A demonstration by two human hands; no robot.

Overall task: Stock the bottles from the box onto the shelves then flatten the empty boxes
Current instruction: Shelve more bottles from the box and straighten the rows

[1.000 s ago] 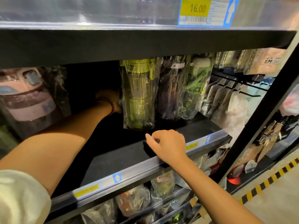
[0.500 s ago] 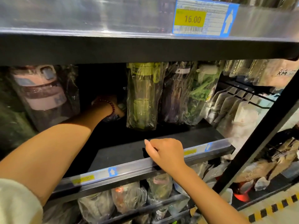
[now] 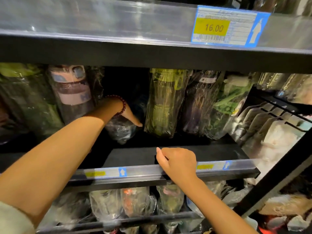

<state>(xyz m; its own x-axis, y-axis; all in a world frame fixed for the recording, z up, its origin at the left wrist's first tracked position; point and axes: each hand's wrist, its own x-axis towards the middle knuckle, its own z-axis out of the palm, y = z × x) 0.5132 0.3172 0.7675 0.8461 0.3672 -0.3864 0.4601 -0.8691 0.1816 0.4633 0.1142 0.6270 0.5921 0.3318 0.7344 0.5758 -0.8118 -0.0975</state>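
Observation:
My left hand [image 3: 129,114], with a bead bracelet on the wrist, reaches deep into the middle shelf [image 3: 219,153]. It grips the top of a dark bottle [image 3: 120,131] wrapped in clear plastic, which leans in the gap left of a green wrapped bottle [image 3: 162,105]. The fingers are hidden behind the bottle. My right hand [image 3: 179,162] rests on the shelf's front rail [image 3: 108,173] with loosely curled fingers and holds nothing. No box is in view.
A purple bottle [image 3: 199,107] and a green leafy one [image 3: 228,105] stand right of the gap, a pink bottle [image 3: 72,92] to its left. The upper shelf edge carries a 16.00 price tag [image 3: 214,28]. Bagged bottles [image 3: 135,203] fill the lower shelf. Hanging packs [image 3: 263,119] sit behind a black post [image 3: 278,169].
My left hand has drawn back from the rear of the shelf toward the front, and the dark wrapped bottle under it has come into sight. My right hand has stayed on the rail.

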